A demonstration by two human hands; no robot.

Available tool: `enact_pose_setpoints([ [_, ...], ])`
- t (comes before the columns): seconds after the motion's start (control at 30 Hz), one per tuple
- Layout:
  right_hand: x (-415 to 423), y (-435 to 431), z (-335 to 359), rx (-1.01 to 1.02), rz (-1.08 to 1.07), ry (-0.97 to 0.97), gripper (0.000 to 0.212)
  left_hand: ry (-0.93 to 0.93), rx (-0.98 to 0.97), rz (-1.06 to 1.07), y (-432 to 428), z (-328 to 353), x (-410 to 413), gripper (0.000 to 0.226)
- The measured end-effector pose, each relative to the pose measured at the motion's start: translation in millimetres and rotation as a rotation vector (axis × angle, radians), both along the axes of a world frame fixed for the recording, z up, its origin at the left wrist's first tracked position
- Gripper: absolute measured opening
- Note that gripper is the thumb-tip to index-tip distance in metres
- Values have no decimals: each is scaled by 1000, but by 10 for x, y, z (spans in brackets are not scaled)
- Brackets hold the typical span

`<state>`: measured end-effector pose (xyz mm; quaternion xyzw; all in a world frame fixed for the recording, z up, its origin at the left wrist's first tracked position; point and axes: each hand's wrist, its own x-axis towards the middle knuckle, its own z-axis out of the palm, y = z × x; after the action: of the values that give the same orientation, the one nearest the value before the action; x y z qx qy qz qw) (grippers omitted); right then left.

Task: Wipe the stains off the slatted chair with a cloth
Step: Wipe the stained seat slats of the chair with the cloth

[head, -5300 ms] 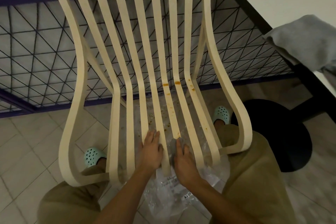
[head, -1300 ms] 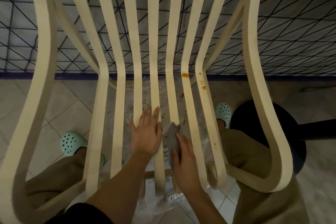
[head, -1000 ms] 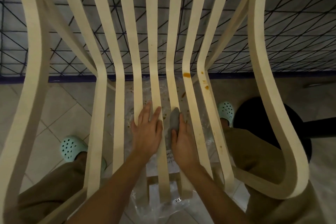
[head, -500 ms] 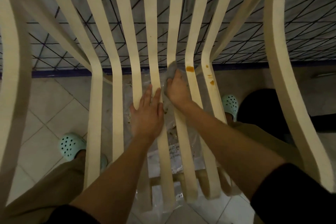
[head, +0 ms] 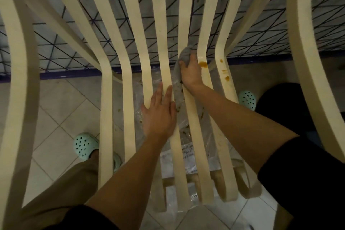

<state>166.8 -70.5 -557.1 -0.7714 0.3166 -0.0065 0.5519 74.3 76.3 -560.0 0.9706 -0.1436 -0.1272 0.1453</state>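
Cloth bunched under the right grip, fingers curled round it; left grip spread on a slat; a sideways drag may smear the orange stain.

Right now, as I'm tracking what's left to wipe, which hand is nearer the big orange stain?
Right. The right hand, gripping the cloth, sits on the slat just left of the stain; the left hand rests flat farther down the seat.

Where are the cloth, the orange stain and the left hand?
cloth [head: 185, 55]: head view, grey fold at its top.
orange stain [head: 203, 64]: head view, middle of the blotch.
left hand [head: 158, 115]: head view, back of hand.
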Motion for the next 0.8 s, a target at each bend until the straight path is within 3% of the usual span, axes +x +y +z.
enact_pose_setpoints([
  [0.23,-432,77,10,-48,28,-52,34,6,25,-10,2,33,21,52],
  [0.4,-919,195,68,-30,44,-58,49,-16,40,-13,0,49,16,52],
  [0.8,-2247,509,271,23,30,7,43,79,176,-122,44,61,-399,63],
])
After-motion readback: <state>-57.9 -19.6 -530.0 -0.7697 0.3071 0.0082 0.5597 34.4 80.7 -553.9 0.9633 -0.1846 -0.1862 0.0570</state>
